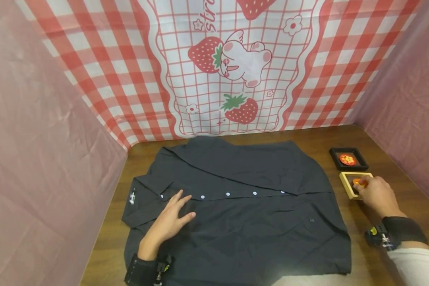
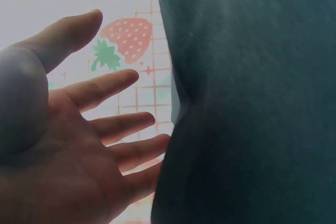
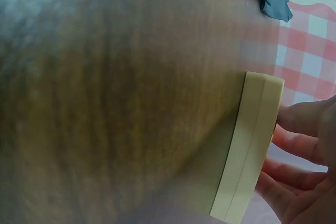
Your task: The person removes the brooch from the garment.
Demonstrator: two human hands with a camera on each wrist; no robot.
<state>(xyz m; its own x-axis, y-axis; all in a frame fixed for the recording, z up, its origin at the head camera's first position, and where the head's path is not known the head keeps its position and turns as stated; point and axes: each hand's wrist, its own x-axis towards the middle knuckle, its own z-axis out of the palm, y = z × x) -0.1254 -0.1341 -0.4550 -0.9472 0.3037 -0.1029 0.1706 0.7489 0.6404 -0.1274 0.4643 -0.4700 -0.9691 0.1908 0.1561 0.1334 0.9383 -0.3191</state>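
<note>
A dark grey button-up shirt (image 1: 236,226) lies spread on the table, its collar to the left and a row of pale buttons along its middle. Over the shirt near the collar is my left hand (image 1: 169,222), fingers spread and holding nothing; whether it touches the cloth I cannot tell. At the right, my right hand (image 1: 379,194) reaches into a light wooden square tray (image 1: 346,186) and pinches a small orange round piece (image 1: 356,181). Its fingers hide much of the piece. In the right wrist view, the fingertips go behind the tray's pale side wall (image 3: 247,150).
Behind the light tray is a black square tray (image 1: 334,159) holding a red disc with a yellow star pattern (image 1: 348,159). The brown wooden table (image 1: 107,222) meets a red-checked strawberry cloth (image 1: 128,87) at the back. Pink curtains (image 1: 39,159) hang at both sides.
</note>
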